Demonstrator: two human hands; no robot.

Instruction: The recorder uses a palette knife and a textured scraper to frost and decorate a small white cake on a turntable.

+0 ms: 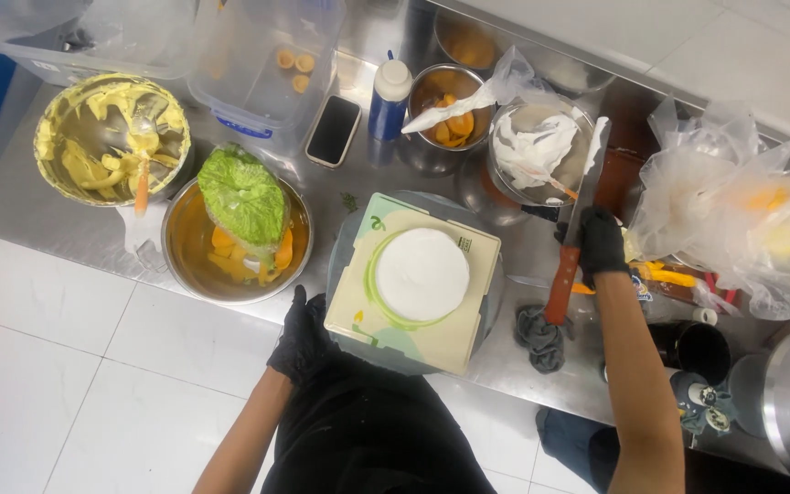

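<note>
Black-gloved, the left hand point(302, 337) is seen at the near edge of the counter point(38, 206), its grip loosely curled and pressed against the rim of the grey turntable point(345, 242) without closing on anything. On that turntable a pale square board point(445, 343) is carried, and on the board a round white cake point(421, 273) is centred. To the right, the right hand point(601, 240) is clamped around a long knife point(576, 220) just above its reddish handle. The knife's long axis runs near to far with a slight lean to the right: the handle points toward the near edge, down by a grey cloth point(539, 337), and the blade tip points far, over a bowl of white cream point(541, 151).

For the work in hand to go well, the turntable is best steadied and turned slowly by the left hand, while the blade is held flat and level and cream is lifted in small amounts, so that none is dripped on the board.

Farther left, a bowl smeared with yellow cream point(112, 137) and a metal bowl holding a green leaf and orange fruit pieces point(237, 240) are set.
</note>
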